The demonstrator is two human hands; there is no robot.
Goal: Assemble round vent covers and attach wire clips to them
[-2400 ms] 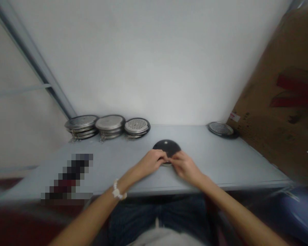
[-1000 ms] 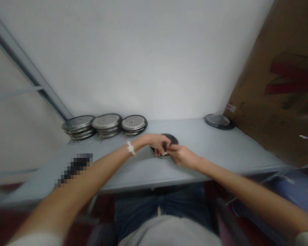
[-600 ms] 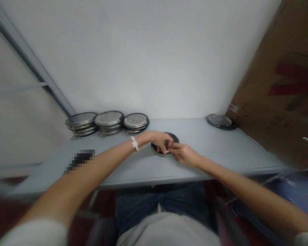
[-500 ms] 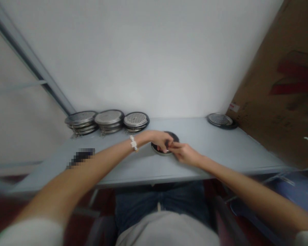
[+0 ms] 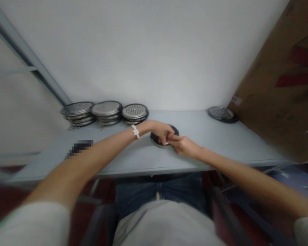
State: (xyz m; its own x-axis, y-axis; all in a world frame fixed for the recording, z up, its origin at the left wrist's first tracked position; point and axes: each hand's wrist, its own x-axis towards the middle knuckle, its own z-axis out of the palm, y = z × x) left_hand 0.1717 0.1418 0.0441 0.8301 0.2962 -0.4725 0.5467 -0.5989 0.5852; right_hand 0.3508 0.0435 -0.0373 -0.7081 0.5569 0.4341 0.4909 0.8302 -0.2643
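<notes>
A round black disc with a metal rim (image 5: 156,139) lies flat on the grey table (image 5: 220,143) in front of me. My left hand (image 5: 162,131) reaches over it from the left, its fingers curled down onto the disc's near edge. My right hand (image 5: 182,145) comes in from the right, fingers pinched together at the same edge, touching the left fingertips. What the pinch holds is too small to make out. A white bead bracelet (image 5: 135,132) sits on my left wrist.
Three stacks of round perforated metal discs (image 5: 78,110) (image 5: 107,110) (image 5: 135,112) stand at the back left against the white wall. A single disc (image 5: 221,113) lies at the back right beside a leaning cardboard sheet (image 5: 277,102). A blurred-out dark object (image 5: 78,149) lies at the left.
Over the last seconds my left arm swung out and its hand moved on top of the disc. Both hands stay at the disc's near edge; the view shifted slightly.
</notes>
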